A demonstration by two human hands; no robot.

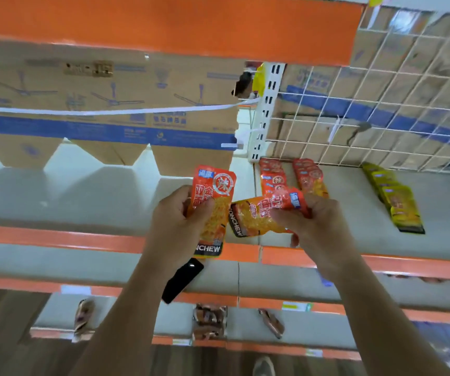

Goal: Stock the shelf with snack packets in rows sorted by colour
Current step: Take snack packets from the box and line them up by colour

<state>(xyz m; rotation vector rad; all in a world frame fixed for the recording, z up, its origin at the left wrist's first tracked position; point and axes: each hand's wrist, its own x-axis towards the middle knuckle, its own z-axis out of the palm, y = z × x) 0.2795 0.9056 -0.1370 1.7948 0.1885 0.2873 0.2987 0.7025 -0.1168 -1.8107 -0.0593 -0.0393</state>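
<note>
Hiding print, left hand (174, 217) on upright packet (217, 196), right hand (320, 229) on tilted packet (256, 215)

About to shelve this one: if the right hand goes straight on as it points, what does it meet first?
Likely the right hand, gripping an orange packet, meets the left orange row on the shelf; depth unclear.

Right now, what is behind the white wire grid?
Brown cardboard boxes with a blue band show through the wire grid. Whatever stands behind the boxes is covered.
</note>
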